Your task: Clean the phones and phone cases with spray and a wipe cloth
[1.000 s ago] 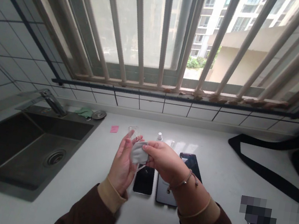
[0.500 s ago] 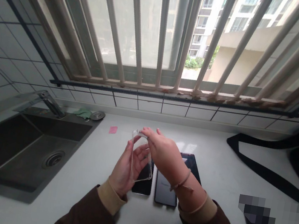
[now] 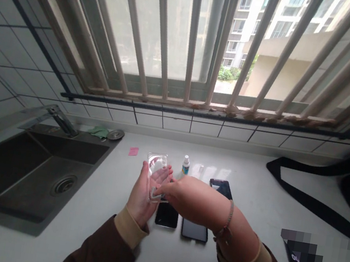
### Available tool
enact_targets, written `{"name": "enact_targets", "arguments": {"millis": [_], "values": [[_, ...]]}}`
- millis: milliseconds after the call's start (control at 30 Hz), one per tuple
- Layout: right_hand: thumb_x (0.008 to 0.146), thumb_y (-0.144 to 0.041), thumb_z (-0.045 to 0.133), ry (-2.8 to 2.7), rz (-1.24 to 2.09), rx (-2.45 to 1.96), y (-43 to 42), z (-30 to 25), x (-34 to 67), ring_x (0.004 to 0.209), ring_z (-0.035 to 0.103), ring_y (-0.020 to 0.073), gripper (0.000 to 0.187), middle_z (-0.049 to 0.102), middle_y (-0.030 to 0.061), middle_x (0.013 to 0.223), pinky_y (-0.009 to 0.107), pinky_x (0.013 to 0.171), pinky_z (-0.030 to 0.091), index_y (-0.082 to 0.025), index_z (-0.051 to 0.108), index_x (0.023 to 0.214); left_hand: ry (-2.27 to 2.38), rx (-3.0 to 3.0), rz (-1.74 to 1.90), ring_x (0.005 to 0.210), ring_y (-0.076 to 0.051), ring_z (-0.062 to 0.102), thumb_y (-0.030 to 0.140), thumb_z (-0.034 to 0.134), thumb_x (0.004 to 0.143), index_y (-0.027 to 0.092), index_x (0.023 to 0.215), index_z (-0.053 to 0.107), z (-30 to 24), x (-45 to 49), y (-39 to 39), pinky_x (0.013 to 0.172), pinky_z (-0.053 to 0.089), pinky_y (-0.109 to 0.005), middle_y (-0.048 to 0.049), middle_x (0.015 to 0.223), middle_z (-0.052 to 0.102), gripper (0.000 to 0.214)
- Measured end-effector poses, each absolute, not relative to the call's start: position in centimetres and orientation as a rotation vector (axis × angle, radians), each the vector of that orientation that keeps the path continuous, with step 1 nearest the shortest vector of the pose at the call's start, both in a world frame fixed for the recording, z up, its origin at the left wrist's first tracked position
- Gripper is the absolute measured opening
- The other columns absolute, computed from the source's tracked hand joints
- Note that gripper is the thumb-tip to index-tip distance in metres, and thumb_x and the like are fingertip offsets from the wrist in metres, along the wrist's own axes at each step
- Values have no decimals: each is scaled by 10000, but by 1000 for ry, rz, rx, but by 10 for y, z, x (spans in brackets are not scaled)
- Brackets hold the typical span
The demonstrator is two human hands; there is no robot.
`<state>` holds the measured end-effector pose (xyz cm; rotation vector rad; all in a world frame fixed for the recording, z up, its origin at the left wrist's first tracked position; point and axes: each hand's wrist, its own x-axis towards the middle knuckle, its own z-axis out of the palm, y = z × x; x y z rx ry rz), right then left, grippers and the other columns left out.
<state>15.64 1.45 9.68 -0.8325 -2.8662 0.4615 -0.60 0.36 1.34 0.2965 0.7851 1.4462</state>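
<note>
Now the clear phone case (image 3: 156, 163) is tilted back across the left hand (image 3: 142, 197), grasped along its side, above the counter near the dark phone (image 3: 167, 216). Contact by the right hand (image 3: 186, 195) is shifted from the case's far end to its near end; whether the pale cloth (image 3: 154, 191) is pinched cannot be told. Seemingly, wiping is thus redirected there.

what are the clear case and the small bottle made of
The clear case is probably glossy plastic: the left hand shows through and its edges catch light. The small bottle may be smooth plastic, judging by its opaque white cap.
</note>
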Motion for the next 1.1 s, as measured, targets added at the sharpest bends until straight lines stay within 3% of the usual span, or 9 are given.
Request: {"name": "enact_targets", "arguments": {"millis": [133,267,367,500,600,833,1000,1100], "values": [[959,-124,575,-2701,828,-777,14,105,166,638,543,138,249,739,15,782,271,625,394,-220,805,972,784,308,1516,1077,-235,755,578,627,989,256,1396,561,16,-9,7,1004,595,-376,-134,1127,755,524],[987,-213,515,-2208,1236,-947,28,104,178,697,624,144,276,764,12,836,249,632,440,-202,789,962,759,392,1468,1057,-260,764,568,632,989,231,1315,589,18,-8,5,1010,594,-445,-136,1125,760,471],[1032,-308,471,-1819,937,-1258,38,99,185,735,670,178,335,786,41,877,270,635,453,-193,784,1052,698,479,1424,1067,-263,764,541,662,981,179,1246,620,19,-7,1,1030,583,-438,-161,1134,769,451],[1044,-285,493,-1758,400,-1469,42,93,185,955,734,251,332,814,95,1071,326,808,492,-220,764,1225,637,583,1315,1109,-277,754,551,682,966,148,1236,632,18,-5,-4,1045,567,-421,-216,1213,756,488],[1052,-245,477,-1918,442,-1467,40,89,175,1023,743,253,339,814,100,1108,318,844,501,-229,757,1242,618,619,1274,1079,-268,760,549,698,956,157,1221,645,15,-3,-6,1029,568,-414,-200,1199,765,476],[1047,-191,458,-2163,432,-1390,29,86,153,933,750,229,355,810,84,1073,299,778,506,-213,708,1299,604,616,1285,1030,-239,752,486,660,1001,156,1211,668,11,-1,-4,1002,562,-395,-154,1109,776,391],[1020,-171,499,-2212,369,-1173,28,80,149,1064,735,233,404,769,85,1241,306,873,525,-213,643,1395,591,618,1263,1025,-232,749,479,646,1012,152,1197,682,10,0,-4,979,563,-371,-159,1122,778,377],[1018,-177,515,-2230,351,-1177,30,79,150,1050,741,230,405,774,74,1231,301,860,528,-232,638,1400,598,600,1284,1025,-236,750,482,667,998,155,1202,680,10,0,-4,984,566,-382,-149,1113,778,385]]}}
